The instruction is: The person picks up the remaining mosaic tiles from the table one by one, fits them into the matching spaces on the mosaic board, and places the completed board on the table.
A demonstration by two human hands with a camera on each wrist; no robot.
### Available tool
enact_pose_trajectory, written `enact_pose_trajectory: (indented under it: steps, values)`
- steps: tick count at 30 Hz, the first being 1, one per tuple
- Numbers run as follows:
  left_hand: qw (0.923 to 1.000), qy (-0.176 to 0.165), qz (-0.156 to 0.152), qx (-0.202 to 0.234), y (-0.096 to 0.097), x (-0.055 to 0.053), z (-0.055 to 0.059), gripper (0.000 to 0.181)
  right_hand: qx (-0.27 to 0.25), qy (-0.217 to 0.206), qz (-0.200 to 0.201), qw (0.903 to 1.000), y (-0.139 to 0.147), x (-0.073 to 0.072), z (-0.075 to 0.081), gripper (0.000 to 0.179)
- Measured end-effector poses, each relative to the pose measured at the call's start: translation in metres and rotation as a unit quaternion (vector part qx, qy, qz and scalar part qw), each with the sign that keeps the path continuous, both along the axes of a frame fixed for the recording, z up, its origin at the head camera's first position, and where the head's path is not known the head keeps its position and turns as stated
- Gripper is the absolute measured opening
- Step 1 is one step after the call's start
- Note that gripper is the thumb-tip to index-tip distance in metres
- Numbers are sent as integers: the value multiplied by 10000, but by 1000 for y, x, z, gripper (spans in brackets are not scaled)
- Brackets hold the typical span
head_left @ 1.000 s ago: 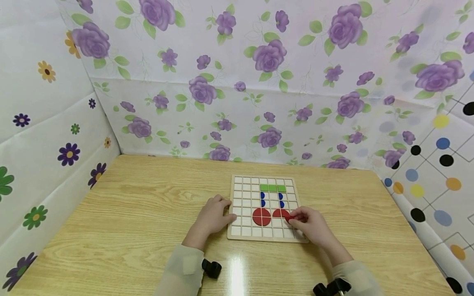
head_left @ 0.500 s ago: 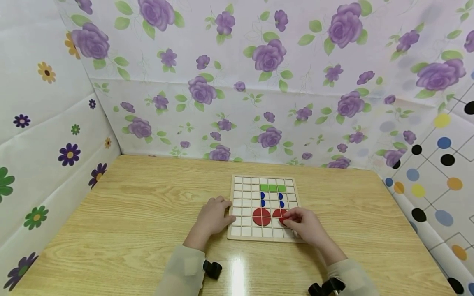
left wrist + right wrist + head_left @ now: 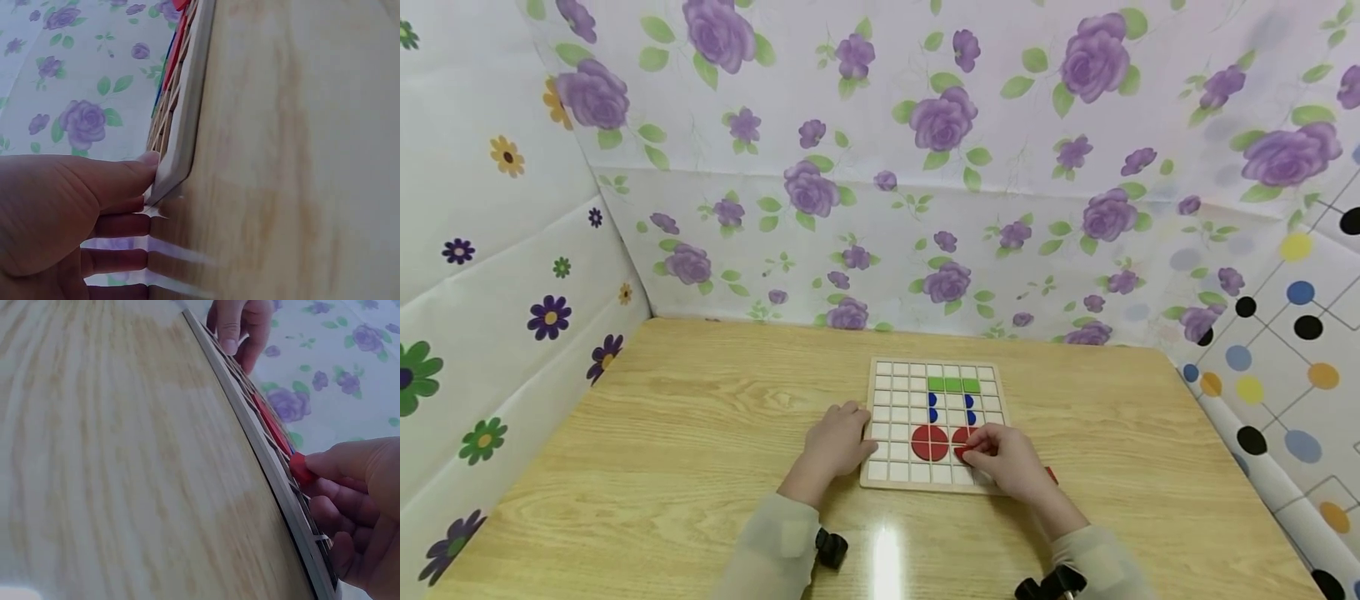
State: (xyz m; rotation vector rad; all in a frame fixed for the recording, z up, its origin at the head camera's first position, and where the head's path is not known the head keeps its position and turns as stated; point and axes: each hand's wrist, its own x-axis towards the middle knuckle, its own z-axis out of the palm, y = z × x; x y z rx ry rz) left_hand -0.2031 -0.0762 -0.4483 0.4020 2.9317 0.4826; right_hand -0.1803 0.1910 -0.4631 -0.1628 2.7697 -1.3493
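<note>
A wooden grid board (image 3: 898, 472) with white cells lies on the table. My left hand (image 3: 837, 446) holds its left edge, the thumb (image 3: 134, 175) over the rim and the other fingers down beside it. In my right hand (image 3: 1013, 465), thumb and forefinger pinch a small red piece (image 3: 300, 469), likely a quarter circle, over the lower right of the board. It is beside a red part-circle (image 3: 962, 436), partly hidden by the fingers. Left of that is a full red circle (image 3: 929, 443). Blue half-circles (image 3: 932, 400) and green squares (image 3: 953, 385) lie higher on the grid.
Another red piece (image 3: 1051, 475) shows on the table right of the board, partly hidden behind my right wrist. The wood-grain table (image 3: 722, 392) meets a flowered cloth wall (image 3: 880, 217) at the back; patterned cloths stand on both sides.
My right hand has moved left over the board with the red piece, towards the lower left of the part-circle. A red piece on the table has come into view. My left hand stays put.
</note>
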Motion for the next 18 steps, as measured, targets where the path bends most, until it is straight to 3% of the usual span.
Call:
enact_pose_trajectory:
  steps: [11,18]
  values:
    - [9996,107,-159,-222,3,3,-1,46,452,-69,-386,9982,-5,-1,-4,7]
    - [9992,158,-145,-326,2,3,2,48,618,19,-332,9975,-6,0,-5,5]
